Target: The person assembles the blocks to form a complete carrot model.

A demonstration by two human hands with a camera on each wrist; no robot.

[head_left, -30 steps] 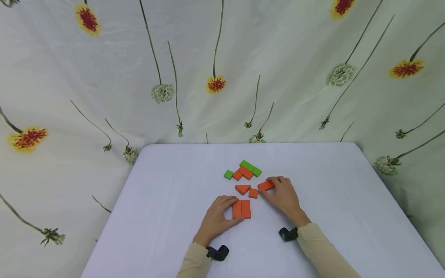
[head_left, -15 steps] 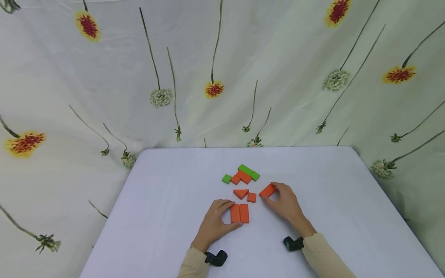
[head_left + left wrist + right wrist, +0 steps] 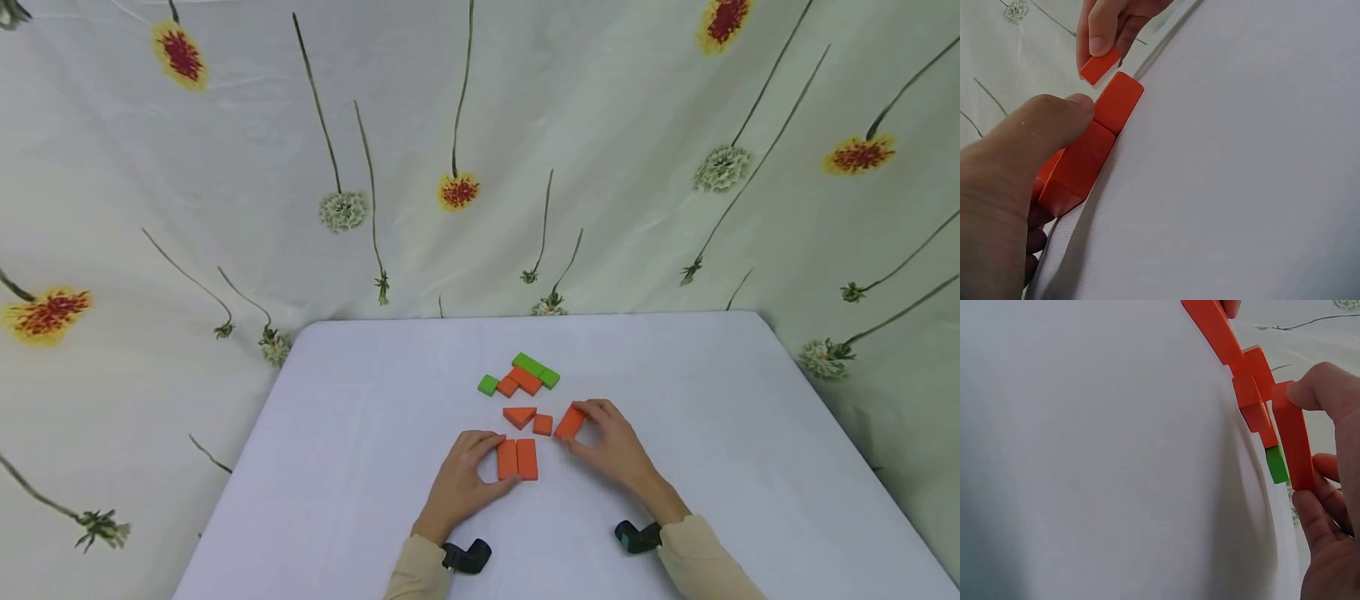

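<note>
Two orange rectangular blocks (image 3: 507, 460) lie side by side on the table, their long sides together. My left hand (image 3: 459, 487) grips them at their ends, fingertips at the far side and thumb (image 3: 1079, 109) at the near side. To the right, my right hand (image 3: 618, 446) pinches another orange rectangular block (image 3: 570, 422) between thumb and fingers, slanted as seen from above. In the right wrist view that held block (image 3: 1293, 434) shows one long narrow side. Just left of it lie a small orange square block (image 3: 543, 425) and an orange triangular block (image 3: 520, 417).
Farther back sits a group of blocks: a long green block (image 3: 528, 365), a small green one (image 3: 551, 378), an orange rectangle (image 3: 527, 381), an orange square (image 3: 507, 387) and a green square (image 3: 487, 384). A flowered cloth (image 3: 405, 250) hangs behind the white table (image 3: 360, 400).
The right hand has turned its orange block from nearly level to a steep slant and brought it slightly nearer the person. The left hand keeps its grip on the two blocks.
</note>
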